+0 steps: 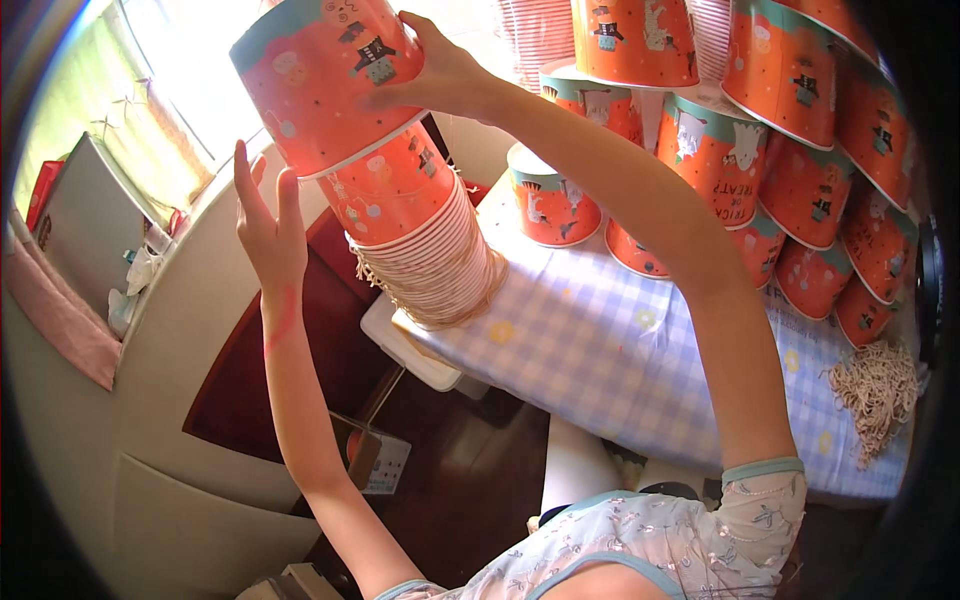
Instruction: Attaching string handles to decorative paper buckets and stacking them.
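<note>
A large orange paper bucket [325, 90] with a teal band and printed figures sits at the top of a tall stack of nested buckets, its lower rim around the stack's upper part. On its right side my right hand [435, 75] grips it, thumb across the printed wall and fingers round the edge. My left hand [268, 215] is raised just below and left of it, fingers stretched and apart, holding nothing. Below, the nested bucket stack [430, 255] shows many pale rims, with thin beige cords [385, 275] hanging and wound around them.
A blue-and-white checked tablecloth [600, 320] covers the table. More orange buckets [710, 150] are piled at the right and back. A bundle of beige cords [875, 400] lies near the right edge. A dark red chair [255, 370] and a white container [415, 350] are beside the table.
</note>
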{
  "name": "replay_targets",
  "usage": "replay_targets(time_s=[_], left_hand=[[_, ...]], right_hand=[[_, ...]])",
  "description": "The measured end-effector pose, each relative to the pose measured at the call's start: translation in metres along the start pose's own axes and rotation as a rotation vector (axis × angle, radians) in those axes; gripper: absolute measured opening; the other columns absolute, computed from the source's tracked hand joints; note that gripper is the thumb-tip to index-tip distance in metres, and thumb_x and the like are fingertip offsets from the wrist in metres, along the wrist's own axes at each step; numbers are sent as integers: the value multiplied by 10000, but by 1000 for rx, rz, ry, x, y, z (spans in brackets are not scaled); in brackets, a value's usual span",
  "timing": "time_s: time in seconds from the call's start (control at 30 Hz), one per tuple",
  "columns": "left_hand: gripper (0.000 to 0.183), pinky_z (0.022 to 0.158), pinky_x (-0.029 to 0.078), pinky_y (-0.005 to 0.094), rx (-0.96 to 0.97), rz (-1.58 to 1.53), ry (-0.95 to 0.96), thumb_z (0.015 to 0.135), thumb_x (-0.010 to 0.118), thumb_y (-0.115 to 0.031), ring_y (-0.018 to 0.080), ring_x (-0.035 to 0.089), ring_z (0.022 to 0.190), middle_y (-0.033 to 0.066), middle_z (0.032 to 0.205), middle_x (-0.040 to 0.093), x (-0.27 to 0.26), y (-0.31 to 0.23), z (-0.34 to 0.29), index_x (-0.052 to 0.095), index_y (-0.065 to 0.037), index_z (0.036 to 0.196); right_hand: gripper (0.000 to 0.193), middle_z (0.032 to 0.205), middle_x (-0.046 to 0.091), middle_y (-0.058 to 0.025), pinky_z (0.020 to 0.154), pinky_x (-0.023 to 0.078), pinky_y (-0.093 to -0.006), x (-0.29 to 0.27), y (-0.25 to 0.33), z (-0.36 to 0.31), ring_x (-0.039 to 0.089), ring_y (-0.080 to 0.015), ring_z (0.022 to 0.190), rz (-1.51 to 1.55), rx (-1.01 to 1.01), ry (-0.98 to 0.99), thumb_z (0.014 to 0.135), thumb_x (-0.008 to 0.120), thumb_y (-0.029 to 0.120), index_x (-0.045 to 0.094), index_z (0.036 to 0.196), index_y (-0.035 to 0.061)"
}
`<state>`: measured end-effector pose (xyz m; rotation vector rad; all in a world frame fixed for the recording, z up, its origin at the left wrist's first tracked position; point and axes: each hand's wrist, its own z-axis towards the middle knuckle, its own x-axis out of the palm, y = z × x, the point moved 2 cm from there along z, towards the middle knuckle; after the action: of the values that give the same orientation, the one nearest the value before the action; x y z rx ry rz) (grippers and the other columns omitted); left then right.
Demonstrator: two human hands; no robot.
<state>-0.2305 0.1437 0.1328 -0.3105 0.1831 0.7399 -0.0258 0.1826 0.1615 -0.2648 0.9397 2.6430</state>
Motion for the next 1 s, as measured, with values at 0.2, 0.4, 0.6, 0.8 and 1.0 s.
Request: replay_targets(time_s=[0.2,0.4,0.6,0.8,1.0], left_hand=[[631,848,311,346,-141,-125,112,738,487,-377,274,337,1083,201,1117,385,19,11,10,176,-118,1222],[611,870,292,338,-174,-178,139,747,485,-349,271,326,1090,175,1158,353,27,26,13,172,-128,1224],[575,880,285,334,-163,-158,156,763,471,-318,267,327,1090,138,1187,330,31,39,16,176,-143,1225],[571,873,291,335,-219,-193,175,764,465,-319,269,326,1089,135,1205,304,35,51,25,181,-136,1224],[539,825,326,344,-341,-158,234,769,456,-308,256,402,1007,152,1122,386,39,53,23,216,-118,1212]], right_hand=[[1032,1061,409,-192,814,373,-315,17,-5,1,434,-268,974,52,-61,-14,456,714,364,108,1191,-33],[1052,1083,387,-200,845,345,-331,26,-11,7,403,-279,1009,-20,-11,-32,450,718,368,94,1188,-46],[1069,1114,351,-211,876,307,-333,32,-12,13,361,-286,1047,12,-99,-8,454,714,370,71,1187,-68],[1082,1111,358,-211,873,311,-329,35,-10,23,371,-283,1040,19,-41,30,451,707,387,64,1188,-77],[1073,1074,402,-203,853,335,-322,41,-28,32,408,-280,1005,0,85,21,441,709,398,95,1191,-64]])
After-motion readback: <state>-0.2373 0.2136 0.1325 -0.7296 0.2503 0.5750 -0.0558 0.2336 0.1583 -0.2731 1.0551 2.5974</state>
